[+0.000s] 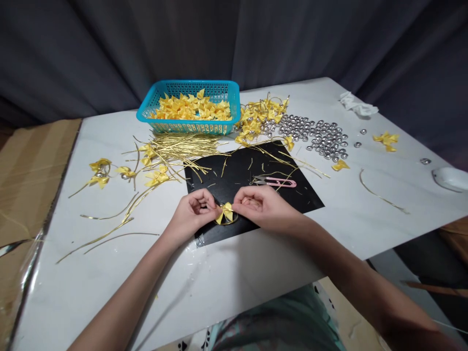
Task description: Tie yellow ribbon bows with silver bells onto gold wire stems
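My left hand (192,213) and my right hand (260,204) meet over the near edge of a black mat (252,183). Between their fingertips sits a small yellow ribbon bow (224,212) with a thin gold wire looped under it. Both hands pinch the bow from either side. Pink thread snips (276,182) lie on the mat just beyond my right hand. A bundle of gold wire ties (183,146) lies beyond my left hand.
A blue basket (190,127) full of yellow bows stands at the back. Silver bells (318,136) spread at the back right beside a heap of finished bows (258,117). Loose bows and wires lie at left. Cardboard (25,170) borders the white table (256,263).
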A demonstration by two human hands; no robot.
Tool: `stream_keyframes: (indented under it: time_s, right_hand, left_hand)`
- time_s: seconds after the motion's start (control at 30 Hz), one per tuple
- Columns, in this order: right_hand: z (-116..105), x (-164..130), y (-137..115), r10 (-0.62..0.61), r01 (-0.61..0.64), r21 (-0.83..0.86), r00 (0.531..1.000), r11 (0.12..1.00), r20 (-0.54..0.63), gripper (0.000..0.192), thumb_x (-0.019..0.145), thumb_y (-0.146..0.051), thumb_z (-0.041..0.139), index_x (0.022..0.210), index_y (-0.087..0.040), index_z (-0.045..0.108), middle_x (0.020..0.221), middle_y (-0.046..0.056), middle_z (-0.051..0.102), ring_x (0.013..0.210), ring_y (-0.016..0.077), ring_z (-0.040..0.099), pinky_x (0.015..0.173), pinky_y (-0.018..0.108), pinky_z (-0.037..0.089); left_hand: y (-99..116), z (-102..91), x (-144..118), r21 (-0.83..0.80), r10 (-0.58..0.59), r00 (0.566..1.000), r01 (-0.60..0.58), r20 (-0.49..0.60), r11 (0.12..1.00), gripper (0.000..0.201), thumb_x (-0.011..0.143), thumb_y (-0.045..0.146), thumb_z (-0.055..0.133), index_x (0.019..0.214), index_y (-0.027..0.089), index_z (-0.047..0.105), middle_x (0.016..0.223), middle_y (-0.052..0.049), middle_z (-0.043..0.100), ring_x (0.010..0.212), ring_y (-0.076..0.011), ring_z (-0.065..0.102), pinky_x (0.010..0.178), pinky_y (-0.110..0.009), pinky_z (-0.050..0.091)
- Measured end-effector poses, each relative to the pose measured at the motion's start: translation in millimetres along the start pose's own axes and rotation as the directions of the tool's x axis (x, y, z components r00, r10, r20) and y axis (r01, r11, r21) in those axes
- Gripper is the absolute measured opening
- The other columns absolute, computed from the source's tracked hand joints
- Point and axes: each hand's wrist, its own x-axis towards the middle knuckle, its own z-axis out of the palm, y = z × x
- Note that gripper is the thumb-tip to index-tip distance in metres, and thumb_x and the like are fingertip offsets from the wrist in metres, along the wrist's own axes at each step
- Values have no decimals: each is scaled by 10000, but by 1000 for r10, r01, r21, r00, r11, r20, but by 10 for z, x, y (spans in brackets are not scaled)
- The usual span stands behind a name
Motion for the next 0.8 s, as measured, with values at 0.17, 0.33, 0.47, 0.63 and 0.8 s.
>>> stream_keyframes:
  time_s: [0.17,0.33,0.47,0.63,0.8]
  right_hand:
    - [-315,6,-71,-39,29,-142,997,989,-72,223,802,-337,549,745,-121,546,517,-66,308,463,48,252,422,181,178]
    - [-577,125,-189,20,121,-410,946,904,323,221,825,-271,524,670,-117,555,488,-70,287,456,46,224,437,187,181]
    - [-571,332,-357,6,202,-581,942,788,336,179,822,-163,506,654,-111,538,489,-63,347,459,50,263,467,197,207]
    - [-246,415,-572,-198,341,-646,938,683,286,142,834,-97,476,711,-99,548,621,-7,501,544,69,381,536,200,256]
    - [81,129,-628,-164,406,-624,898,668,410,189,889,-132,424,742,-114,540,715,36,560,596,103,457,551,219,290]
  left_hand:
    - [17,-14,-19,51,41,998,-43,47,998,173,637,161,708,673,140,540,630,34,556,523,-34,508,496,-120,400]
    - [55,5,-64,86,129,987,-137,95,987,150,682,167,675,702,149,527,643,39,537,511,-30,482,484,-129,393]
    - [22,55,-77,210,183,975,-207,126,955,97,704,148,639,723,146,544,667,20,554,560,-50,502,525,-151,417]
    - [-50,59,-36,226,195,981,-193,12,955,139,667,133,640,723,159,516,641,36,533,576,-68,502,531,-164,417]
    - [25,-16,10,-52,171,964,-185,-204,981,248,591,126,695,671,174,465,571,72,516,522,-50,470,515,-142,380]
